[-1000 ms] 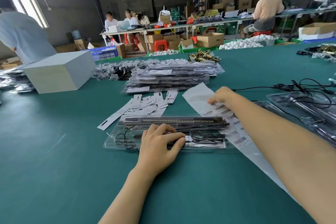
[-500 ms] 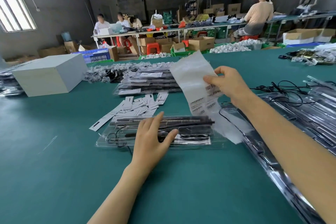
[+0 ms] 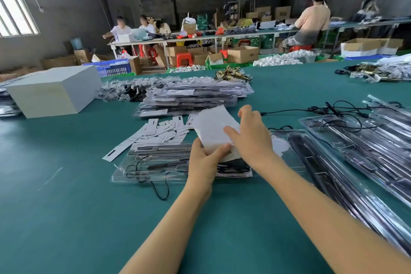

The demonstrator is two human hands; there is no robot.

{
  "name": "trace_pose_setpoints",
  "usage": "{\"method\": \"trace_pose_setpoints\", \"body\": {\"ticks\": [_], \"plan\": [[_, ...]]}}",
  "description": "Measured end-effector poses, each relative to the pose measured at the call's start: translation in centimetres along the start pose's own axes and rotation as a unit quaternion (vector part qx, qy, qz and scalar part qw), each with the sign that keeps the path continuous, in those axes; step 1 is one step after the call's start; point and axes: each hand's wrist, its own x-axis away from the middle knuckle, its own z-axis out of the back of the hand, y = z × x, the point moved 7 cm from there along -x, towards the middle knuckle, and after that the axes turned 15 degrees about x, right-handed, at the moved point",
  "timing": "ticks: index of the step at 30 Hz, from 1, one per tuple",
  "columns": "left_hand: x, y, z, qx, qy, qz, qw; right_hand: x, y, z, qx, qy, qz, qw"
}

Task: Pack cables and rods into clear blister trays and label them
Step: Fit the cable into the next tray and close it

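Observation:
A clear blister tray (image 3: 155, 163) holding dark rods and a coiled black cable lies on the green table in front of me. Above its right half I hold a white sheet of barcode labels (image 3: 214, 128). My left hand (image 3: 205, 161) pinches the sheet's lower edge between thumb and fingers. My right hand (image 3: 252, 138) grips the sheet from the right, thumb across its face. A loop of black cable (image 3: 160, 191) sticks out past the tray's near edge.
Loose white label strips (image 3: 155, 132) lie behind the tray, then a stack of packed trays (image 3: 193, 99). More trays (image 3: 364, 153) and black cables (image 3: 338, 109) fill the right. A white box (image 3: 52, 92) stands at left. People work at far tables.
My right hand brought the label sheet down from mid-air to over the tray. My left hand left the tray top and took hold of the sheet's lower edge.

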Motion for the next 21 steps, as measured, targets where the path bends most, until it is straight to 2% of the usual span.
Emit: {"method": "trace_pose_setpoints", "body": {"ticks": [3, 6, 9, 12, 21], "plan": [[-0.2, -0.1, 0.0, 0.012, 0.014, -0.005, 1.0, 0.1, -2.4, 1.0, 0.149, 0.039, 0.083, 0.985], [-0.2, -0.2, 0.1, 0.059, 0.026, 0.009, 0.998, 0.2, -3.0, 1.6, 0.195, 0.024, 0.121, 0.973], [-0.2, -0.1, 0.3, 0.091, 0.036, 0.021, 0.995, 0.9, -2.3, 1.6, 0.131, 0.002, 0.094, 0.987], [0.0, -0.1, 0.3, 0.109, 0.035, 0.031, 0.993, 2.8, -1.0, 1.1, 0.019, 0.044, 0.036, 0.998], [0.3, 0.2, -0.1, 0.14, 0.001, 0.033, 0.99, 5.2, 0.3, -0.1, -0.049, 0.16, 0.077, 0.983]]}}
